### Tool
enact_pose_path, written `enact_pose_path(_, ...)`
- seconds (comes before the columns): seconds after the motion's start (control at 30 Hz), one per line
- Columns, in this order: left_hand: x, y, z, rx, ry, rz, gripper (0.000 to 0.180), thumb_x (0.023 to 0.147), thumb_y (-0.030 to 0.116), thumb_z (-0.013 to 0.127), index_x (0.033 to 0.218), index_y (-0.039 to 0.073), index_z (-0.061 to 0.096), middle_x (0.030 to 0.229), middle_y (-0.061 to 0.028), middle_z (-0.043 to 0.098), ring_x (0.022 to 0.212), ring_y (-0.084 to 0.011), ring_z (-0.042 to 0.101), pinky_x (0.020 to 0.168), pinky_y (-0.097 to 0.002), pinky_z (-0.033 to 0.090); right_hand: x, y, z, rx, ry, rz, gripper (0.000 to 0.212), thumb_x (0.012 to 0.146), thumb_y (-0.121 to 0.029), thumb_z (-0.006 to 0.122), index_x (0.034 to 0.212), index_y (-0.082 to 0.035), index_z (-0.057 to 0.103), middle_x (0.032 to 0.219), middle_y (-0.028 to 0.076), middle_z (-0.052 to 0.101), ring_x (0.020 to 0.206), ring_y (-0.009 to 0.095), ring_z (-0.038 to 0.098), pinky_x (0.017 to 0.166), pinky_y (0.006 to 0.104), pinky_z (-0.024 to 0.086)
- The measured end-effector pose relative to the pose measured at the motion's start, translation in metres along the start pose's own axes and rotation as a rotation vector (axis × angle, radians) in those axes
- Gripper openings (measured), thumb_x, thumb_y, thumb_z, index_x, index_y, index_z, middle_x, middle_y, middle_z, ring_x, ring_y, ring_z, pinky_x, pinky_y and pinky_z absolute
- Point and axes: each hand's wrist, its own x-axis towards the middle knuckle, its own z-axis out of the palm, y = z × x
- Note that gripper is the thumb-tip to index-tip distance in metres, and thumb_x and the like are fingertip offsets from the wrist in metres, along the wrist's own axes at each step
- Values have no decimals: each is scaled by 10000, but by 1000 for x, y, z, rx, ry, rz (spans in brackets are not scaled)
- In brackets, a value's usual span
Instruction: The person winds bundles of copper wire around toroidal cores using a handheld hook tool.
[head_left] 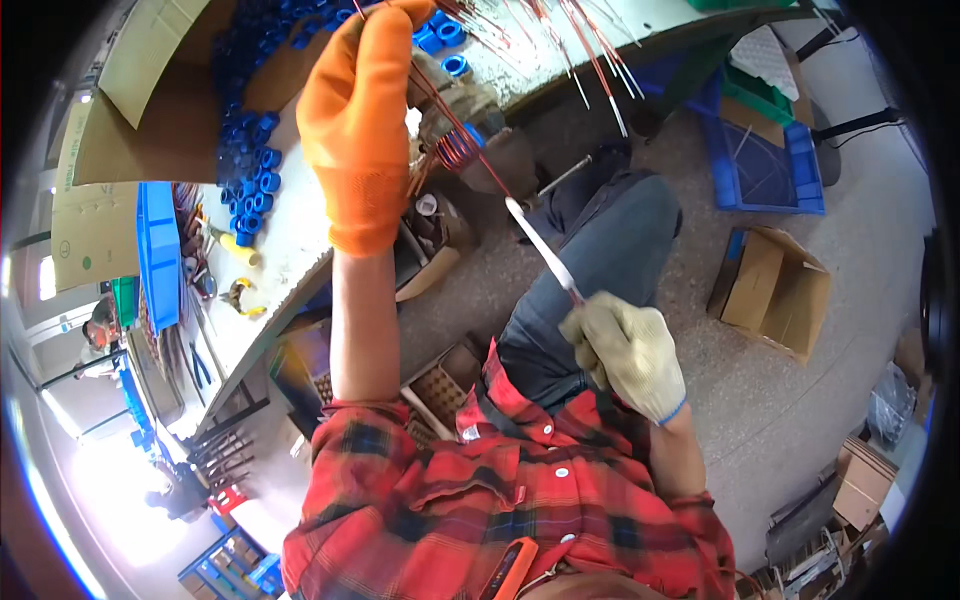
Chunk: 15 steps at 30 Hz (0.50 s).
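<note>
My left hand (355,130), in an orange glove, is closed around thin reddish copper wire above the bench edge. The wire runs down from it past a blue ring core wound with copper (458,149). Further along, the strand enters a white sleeve (541,246). My right hand (628,352), in a cream knitted glove, grips the sleeve's lower end over my thigh. Between the two hands the wire looks straight and slanting. The left fingertips are partly cut off by the upper edge of the picture, and what lies inside the right fist is hidden.
Many blue rings (250,200) lie on the workbench (290,240) beside an open carton (150,130). Yellow-handled pliers (240,297) rest near its edge. Red wires with white ends (600,65) overhang the far side. On the floor stand a blue crate (770,180) and a cardboard box (770,290).
</note>
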Motion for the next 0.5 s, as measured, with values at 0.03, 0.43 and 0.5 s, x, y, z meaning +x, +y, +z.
enact_pose_path(0.03,-3,4,3,74,18,-8,357,1155,246,629,1295,-58,755,1249,-141,806,1203,-196,726,1123,-331,509,4,-9,2,-7,24,-7,238,1085,-228,660,998,-16,725,711,67,654,596,209,685,566,338,526)
enact_pose_path(0.43,-29,-13,0,17,384,-172,548,1191,479,471,1462,51,679,1378,-81,726,1222,-194,672,1101,-380,476,-2,4,-9,433,-300,230,437,1145,-374,597,959,3,717,653,14,630,519,89,562,527,272,461)
enact_pose_path(0.5,-19,-5,-9,45,225,-97,610,1175,525,458,1517,50,631,1455,-131,704,1311,-257,671,1163,-408,461,-45,46,-35,482,-297,369,426,1131,-355,611,940,10,722,638,24,638,509,113,575,536,282,488)
